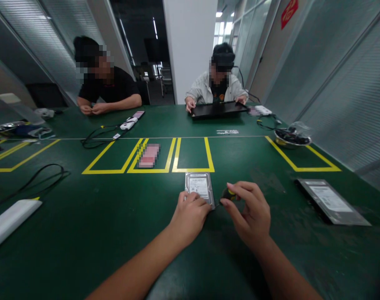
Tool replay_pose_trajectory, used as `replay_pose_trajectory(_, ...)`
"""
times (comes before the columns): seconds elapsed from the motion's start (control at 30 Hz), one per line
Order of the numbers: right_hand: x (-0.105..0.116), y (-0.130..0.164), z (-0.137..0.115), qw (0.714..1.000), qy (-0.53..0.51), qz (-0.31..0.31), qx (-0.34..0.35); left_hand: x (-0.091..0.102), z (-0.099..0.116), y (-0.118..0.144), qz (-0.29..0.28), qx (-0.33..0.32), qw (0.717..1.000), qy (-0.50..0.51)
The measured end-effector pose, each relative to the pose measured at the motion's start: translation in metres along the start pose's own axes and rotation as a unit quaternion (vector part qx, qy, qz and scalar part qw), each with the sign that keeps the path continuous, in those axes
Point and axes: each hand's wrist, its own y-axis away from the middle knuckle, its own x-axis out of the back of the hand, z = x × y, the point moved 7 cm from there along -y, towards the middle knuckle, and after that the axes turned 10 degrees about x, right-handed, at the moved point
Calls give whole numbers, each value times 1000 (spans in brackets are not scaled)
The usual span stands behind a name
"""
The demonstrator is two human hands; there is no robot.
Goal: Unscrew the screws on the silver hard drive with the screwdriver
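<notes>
A silver hard drive (200, 185) with a white label lies flat on the green table, its near end covered by my left hand (191, 214). The fingers of that hand are bent over the drive and hold it down. Just right of the drive, my right hand (250, 210) pinches a small screwdriver (229, 194) with a black and yellow handle between thumb and fingers. Its thin shaft points toward the drive's right side near the lower corner; whether the tip touches a screw I cannot tell.
Another hard drive in a clear bag (332, 200) lies to the right. Beyond it stands a bowl of dark parts (292, 136). A white power strip (13, 221) and cable are at left. Across the table, one person holds a black panel (219, 110); another person (106, 87) sits leaning on it.
</notes>
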Motion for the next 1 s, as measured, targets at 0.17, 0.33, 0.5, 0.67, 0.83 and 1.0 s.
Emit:
replay_pose_trajectory(0.17,1,2,4,1000,5,7,-15,-3,-3,5,20,-45,999,0)
replay_pose_trajectory(0.33,0,6,10,999,-25,13,-24,-4,-8,11,108,-74,991,29)
replay_pose_trajectory(0.5,-2,3,8,1000,-13,8,-3,-5,-9,11,105,-86,988,68)
replay_pose_trajectory(0.67,-5,0,10,999,-31,0,-12,-5,-11,10,103,-99,984,106)
replay_pose_trajectory(0.83,-7,2,12,999,-34,-15,-11,-5,-11,9,97,-118,981,119)
replay_pose_trajectory(1.0,-6,4,12,1000,-16,0,-10,-4,-13,8,80,-114,983,116)
